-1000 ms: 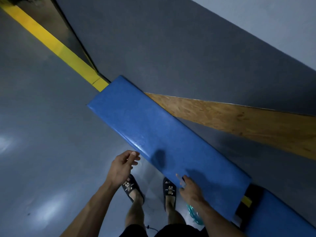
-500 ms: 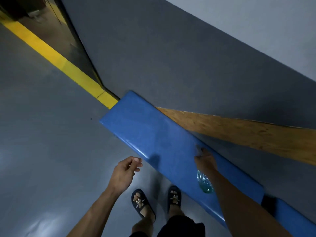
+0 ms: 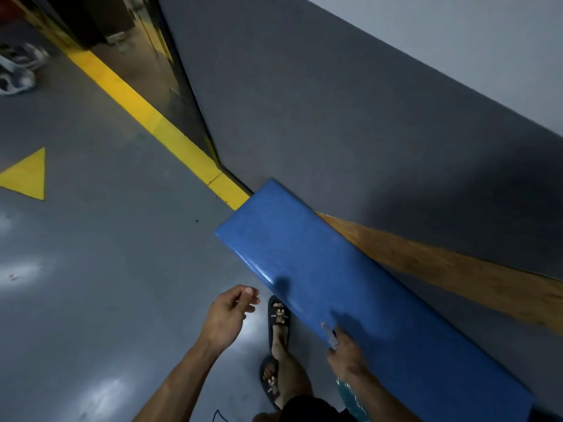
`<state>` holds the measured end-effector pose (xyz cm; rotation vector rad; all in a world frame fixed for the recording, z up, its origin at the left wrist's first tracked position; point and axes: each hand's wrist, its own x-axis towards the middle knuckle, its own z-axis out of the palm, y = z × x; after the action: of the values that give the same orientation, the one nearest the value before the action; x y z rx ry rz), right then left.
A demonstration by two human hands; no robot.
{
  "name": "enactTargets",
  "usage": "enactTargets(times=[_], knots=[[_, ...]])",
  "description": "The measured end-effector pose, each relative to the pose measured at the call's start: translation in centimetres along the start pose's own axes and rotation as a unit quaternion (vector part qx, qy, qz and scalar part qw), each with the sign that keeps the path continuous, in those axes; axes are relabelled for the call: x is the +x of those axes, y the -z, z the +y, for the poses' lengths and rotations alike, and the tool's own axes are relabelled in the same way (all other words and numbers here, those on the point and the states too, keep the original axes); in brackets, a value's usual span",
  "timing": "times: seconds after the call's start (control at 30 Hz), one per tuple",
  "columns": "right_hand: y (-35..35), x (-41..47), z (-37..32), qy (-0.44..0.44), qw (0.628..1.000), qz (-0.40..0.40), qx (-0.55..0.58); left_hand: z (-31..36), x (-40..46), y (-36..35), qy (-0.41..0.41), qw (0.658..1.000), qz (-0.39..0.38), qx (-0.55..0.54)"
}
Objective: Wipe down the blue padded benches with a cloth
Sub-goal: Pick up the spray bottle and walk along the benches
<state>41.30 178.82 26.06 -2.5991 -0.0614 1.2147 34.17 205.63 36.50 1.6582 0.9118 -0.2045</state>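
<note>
A long blue padded bench [image 3: 341, 284] runs along the grey wall, from the middle of the view down to the lower right. My right hand [image 3: 344, 353] is at the bench's front edge, fingers on the padding. It grips a teal cloth-like thing [image 3: 350, 397] that trails under the wrist, mostly hidden by the arm. My left hand [image 3: 227, 315] hangs over the floor to the left of the bench, with loosely curled fingers holding nothing.
A wooden board [image 3: 457, 272] lies between the bench and the grey wall [image 3: 335, 132]. A yellow floor stripe [image 3: 146, 117] leads to the bench's far end. A yellow triangle [image 3: 29, 175] marks the grey floor. Pale shoes [image 3: 15, 71] lie at the far left. My sandalled feet [image 3: 278, 318] stand beside the bench.
My right hand has drawn back from the bench's rear part to its front edge. The view has tilted up and shows more floor. My left hand has hardly moved.
</note>
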Motion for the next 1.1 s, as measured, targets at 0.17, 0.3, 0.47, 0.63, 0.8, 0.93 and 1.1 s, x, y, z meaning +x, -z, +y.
enactTargets(times=[0.17,0.3,0.47,0.63,0.8,0.93,1.1], knots=[[3.8,4.8,-4.4,0.015,0.996,0.052,0.076,1.6,3.8,2.3,0.006,1.000,-0.003,0.018],[8.3,8.8,-8.2,0.027,0.987,0.087,0.135,3.9,6.5,3.2,0.003,1.000,-0.006,0.023],[12.0,13.1,-12.5,0.027,0.982,0.106,0.157,6.1,9.5,4.9,0.002,1.000,0.008,0.011],[11.8,13.7,-15.3,0.035,0.989,0.091,0.115,7.0,11.5,6.8,0.004,1.000,0.014,0.015],[7.1,12.2,-16.2,0.072,0.997,0.008,0.031,6.5,13.8,8.8,0.014,1.000,0.017,0.010],[2.7,10.5,-17.1,0.077,0.995,-0.035,-0.062,6.3,15.4,11.1,0.006,1.000,0.003,0.009],[-0.3,9.1,-20.8,0.063,0.994,-0.028,-0.090,4.9,17.7,15.4,0.008,1.000,-0.021,-0.009]])
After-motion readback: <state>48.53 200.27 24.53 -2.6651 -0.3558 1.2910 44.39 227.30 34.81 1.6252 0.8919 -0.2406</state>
